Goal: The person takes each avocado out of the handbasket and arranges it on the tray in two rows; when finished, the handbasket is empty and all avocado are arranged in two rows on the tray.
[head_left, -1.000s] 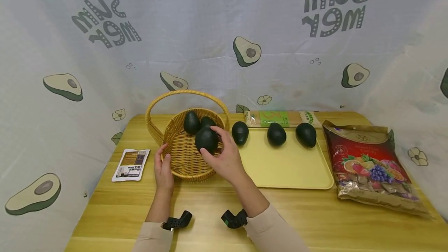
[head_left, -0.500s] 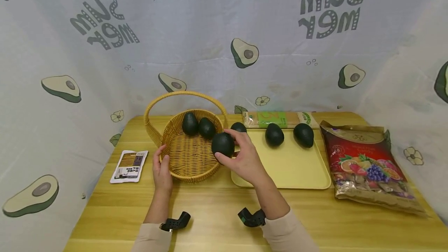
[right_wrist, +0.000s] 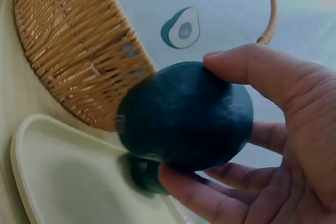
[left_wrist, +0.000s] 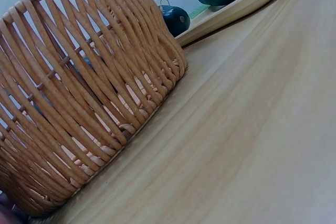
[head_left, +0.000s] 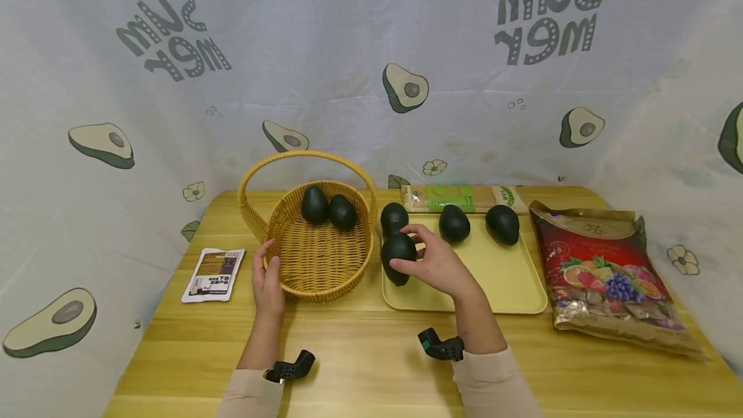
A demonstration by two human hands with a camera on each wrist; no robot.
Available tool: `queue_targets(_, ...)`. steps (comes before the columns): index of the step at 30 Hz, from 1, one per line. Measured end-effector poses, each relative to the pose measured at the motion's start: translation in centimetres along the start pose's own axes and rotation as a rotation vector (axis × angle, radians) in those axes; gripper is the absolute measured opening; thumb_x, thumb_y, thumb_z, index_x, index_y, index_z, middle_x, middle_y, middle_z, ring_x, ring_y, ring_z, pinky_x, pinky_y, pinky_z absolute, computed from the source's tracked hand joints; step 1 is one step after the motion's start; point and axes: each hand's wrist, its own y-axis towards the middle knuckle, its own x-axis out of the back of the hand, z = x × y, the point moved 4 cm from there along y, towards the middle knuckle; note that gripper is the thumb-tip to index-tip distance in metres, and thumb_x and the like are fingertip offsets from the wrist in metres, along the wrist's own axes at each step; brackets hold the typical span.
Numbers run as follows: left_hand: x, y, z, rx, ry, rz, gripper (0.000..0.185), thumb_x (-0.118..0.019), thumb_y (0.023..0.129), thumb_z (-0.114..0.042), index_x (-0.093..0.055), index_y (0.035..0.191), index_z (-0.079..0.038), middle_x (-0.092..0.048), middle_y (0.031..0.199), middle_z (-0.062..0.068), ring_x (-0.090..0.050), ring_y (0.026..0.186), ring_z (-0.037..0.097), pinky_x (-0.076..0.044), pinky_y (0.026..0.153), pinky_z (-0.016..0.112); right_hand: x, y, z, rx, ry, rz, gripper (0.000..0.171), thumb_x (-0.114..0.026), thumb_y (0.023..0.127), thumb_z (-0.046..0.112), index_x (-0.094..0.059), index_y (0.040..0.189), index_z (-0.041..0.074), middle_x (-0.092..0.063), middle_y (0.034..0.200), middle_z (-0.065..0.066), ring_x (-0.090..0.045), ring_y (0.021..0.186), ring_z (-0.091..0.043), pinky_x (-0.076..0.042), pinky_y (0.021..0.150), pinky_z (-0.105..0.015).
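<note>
My right hand (head_left: 435,263) grips a dark green avocado (head_left: 398,255) between thumb and fingers, over the left end of the pale yellow tray (head_left: 464,292). In the right wrist view this avocado (right_wrist: 184,116) fills the middle, above the tray's surface. My left hand (head_left: 269,286) holds the left side of the yellow wicker basket (head_left: 316,290) at its rim. Two avocados (head_left: 315,204) lie at the back of the basket. Along the tray's back edge sit a near-left avocado (head_left: 394,218), a middle avocado (head_left: 455,224) and a right avocado (head_left: 502,224).
Left of the basket lies a small white-edged pouch (head_left: 213,275). Behind the tray is a long flat packet (head_left: 464,199). A large red and gold candy bag (head_left: 609,276) lies to the right. The basket's tall handle (head_left: 307,154) arches above it.
My right hand has carried the avocado rightward, out from over the basket to above the tray's left end. The left hand has stayed at the basket's side.
</note>
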Motion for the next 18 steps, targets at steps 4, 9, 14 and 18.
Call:
queue_targets(4,0.0,0.0,0.0,0.0,0.009,0.002,0.041,-0.036,0.107,-0.012,-0.041,0.146,-0.001,-0.03,0.161,0.012,-0.022,0.152,0.027,-0.019,0.121,0.04,-0.3,0.5,-0.9,-0.037,-0.033,0.04,0.068,-0.081,0.085,0.039,-0.051,0.142,0.018,-0.056,0.139,-0.02,-0.064,0.109,-0.033,-0.053,0.081,-0.04)
queue_targets(9,0.1,0.1,0.1,-0.002,0.008,-0.002,0.041,-0.036,0.107,-0.013,-0.041,0.145,0.0,-0.031,0.16,0.011,-0.023,0.152,0.025,-0.019,0.12,0.039,-1.0,0.9,-1.5,-0.06,-0.12,0.064,0.068,-0.081,0.084,0.044,-0.053,0.141,0.018,-0.059,0.134,-0.021,-0.061,0.114,-0.035,-0.052,0.084,-0.045)
queue_targets(14,0.0,0.0,0.0,-0.001,0.003,0.006,0.042,-0.035,0.107,-0.013,-0.04,0.147,-0.001,-0.029,0.162,0.013,-0.021,0.153,0.028,-0.015,0.124,0.046,-1.6,0.8,-1.6,-0.078,-0.193,0.105,0.066,-0.081,0.084,0.043,-0.056,0.139,0.017,-0.065,0.111,-0.015,-0.06,0.089,-0.025,-0.048,0.073,-0.038)
queue_targets(18,-0.1,-0.1,-0.1,-0.005,0.003,0.007,0.042,-0.035,0.107,-0.013,-0.04,0.147,0.0,-0.029,0.162,0.014,-0.019,0.154,0.029,-0.013,0.125,0.05,-1.8,0.7,-1.6,-0.094,-0.214,0.126,0.061,-0.081,0.084,0.044,-0.058,0.135,0.018,-0.063,0.093,-0.008,-0.054,0.075,-0.021,-0.042,0.066,-0.034)
